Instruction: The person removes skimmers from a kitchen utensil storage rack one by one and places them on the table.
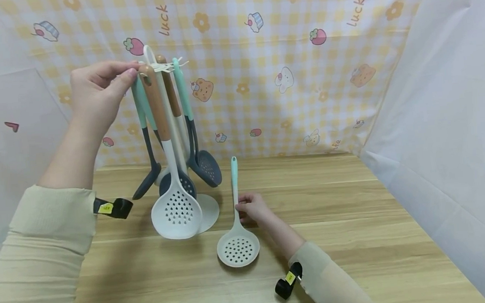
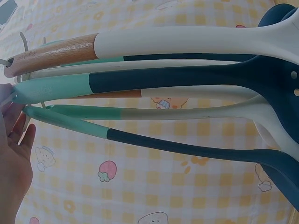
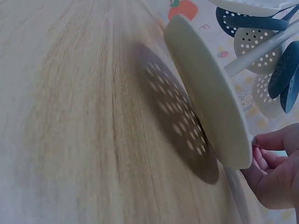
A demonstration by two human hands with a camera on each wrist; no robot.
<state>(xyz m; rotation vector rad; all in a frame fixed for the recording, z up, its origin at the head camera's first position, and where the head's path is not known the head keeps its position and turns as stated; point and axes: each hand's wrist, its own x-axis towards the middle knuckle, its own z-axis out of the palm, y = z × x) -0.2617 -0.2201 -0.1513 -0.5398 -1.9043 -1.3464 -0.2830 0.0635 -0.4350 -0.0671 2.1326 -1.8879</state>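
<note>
A white utensil rack (image 1: pixel 149 54) stands on the left, hung all round with kitchen tools. At its top, the thumb and fingertips of my left hand (image 1: pixel 99 88) pinch by the hooks, right at the end of a mint handle (image 2: pixel 56 87). A white skimmer (image 1: pixel 163 223) with a wooden handle hangs in front; navy tools with mint handles hang around it. To the right, my right hand (image 1: pixel 252 209) grips a pale skimmer (image 1: pixel 238 234) by its shaft, mint handle end pointing away. Its perforated head (image 3: pixel 205 84) tilts close over the table in the right wrist view.
The wooden table (image 1: pixel 335 238) reaches back to a yellow checked cloth (image 1: pixel 260 108). White cloth (image 1: pixel 454 134) hangs along the right side. The round rack base (image 1: pixel 209 213) shows behind the hanging white skimmer. A dark navy skimmer (image 1: pixel 207 165) hangs at the rack's right.
</note>
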